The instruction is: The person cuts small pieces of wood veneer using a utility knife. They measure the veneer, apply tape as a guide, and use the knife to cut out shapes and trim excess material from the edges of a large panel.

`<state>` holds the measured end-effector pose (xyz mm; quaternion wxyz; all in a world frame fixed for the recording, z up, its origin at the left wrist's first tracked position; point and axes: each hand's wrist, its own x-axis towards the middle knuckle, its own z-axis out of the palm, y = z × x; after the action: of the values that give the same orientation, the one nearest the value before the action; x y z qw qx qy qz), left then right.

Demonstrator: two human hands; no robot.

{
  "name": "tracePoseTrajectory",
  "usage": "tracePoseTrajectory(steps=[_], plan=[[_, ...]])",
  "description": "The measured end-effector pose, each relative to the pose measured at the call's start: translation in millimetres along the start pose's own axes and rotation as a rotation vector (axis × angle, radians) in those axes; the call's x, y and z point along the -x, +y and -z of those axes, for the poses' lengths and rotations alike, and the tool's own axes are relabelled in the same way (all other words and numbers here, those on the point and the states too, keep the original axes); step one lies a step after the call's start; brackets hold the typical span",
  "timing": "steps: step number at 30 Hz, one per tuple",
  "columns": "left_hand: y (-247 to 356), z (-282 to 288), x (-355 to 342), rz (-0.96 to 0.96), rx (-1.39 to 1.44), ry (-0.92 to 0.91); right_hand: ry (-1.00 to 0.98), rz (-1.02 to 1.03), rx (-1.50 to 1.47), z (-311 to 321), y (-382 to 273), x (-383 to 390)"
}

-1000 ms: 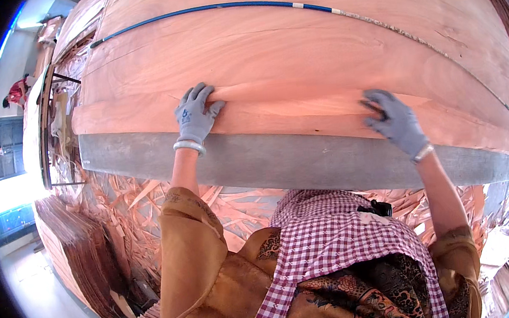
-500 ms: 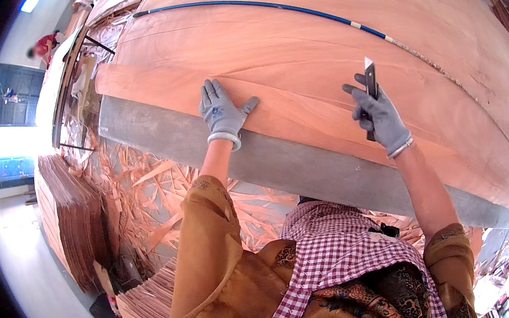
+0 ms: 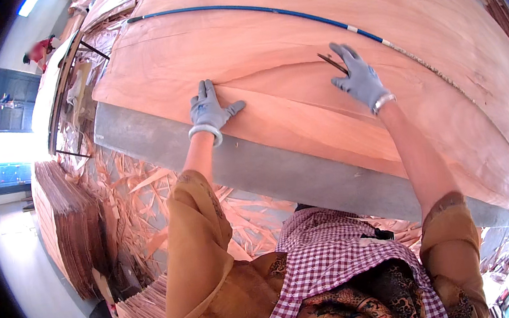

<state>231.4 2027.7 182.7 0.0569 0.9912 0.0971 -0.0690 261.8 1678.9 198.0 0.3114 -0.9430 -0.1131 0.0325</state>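
Note:
A wide pink wood veneer sheet (image 3: 255, 47) spreads over the bench, with a curved split edge running between my hands and a narrower strip along the near side. My left hand (image 3: 208, 110), in a grey glove, lies on that strip with fingers apart. My right hand (image 3: 360, 81), also gloved, grips a dark utility knife (image 3: 330, 62), tilted toward the upper left above the sheet near the split. A long grey metal board (image 3: 286, 165) runs along the near edge beneath the veneer. A long, thin blue rod (image 3: 276, 11) with a pale speckled right part lies across the sheet beyond my hands.
Veneer stacks (image 3: 63, 222) stand at the lower left, with pink scraps (image 3: 140, 189) strewn below the bench. A black metal frame (image 3: 94, 50) sits at the left end. A person in red (image 3: 42, 52) is in the upper-left background.
My right hand has moved up the sheet, and the knife, held upright half a second ago, now tilts leftward. My left hand stays on the strip. The view has turned and shifted slightly.

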Motion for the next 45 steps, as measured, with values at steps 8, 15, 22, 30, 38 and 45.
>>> tracePoseTrajectory(steps=[8,15,22,30,38,45], plan=[[2.1,-4.3,-4.6,-0.007,-0.031,-0.029,-0.152,-0.092,0.327,-3.4,21.2,-40.9],[-9.4,-0.8,-4.7,0.004,0.004,-0.023,-0.121,0.058,0.624,10.4,-3.1,-28.4],[-10.9,-24.2,-14.4,-0.135,-0.065,0.032,0.014,0.191,0.520,107.1,-14.7,111.1],[-57.3,-0.9,19.6,-0.332,-0.085,0.293,-0.439,-0.356,-0.415,99.0,39.7,324.8],[-14.0,-10.3,96.4,-0.693,-0.213,0.300,0.519,-0.794,-1.409,83.3,121.9,379.5],[-32.5,-14.8,63.5,-0.781,-0.264,0.272,0.601,-0.673,-1.443,83.8,135.0,355.2]])
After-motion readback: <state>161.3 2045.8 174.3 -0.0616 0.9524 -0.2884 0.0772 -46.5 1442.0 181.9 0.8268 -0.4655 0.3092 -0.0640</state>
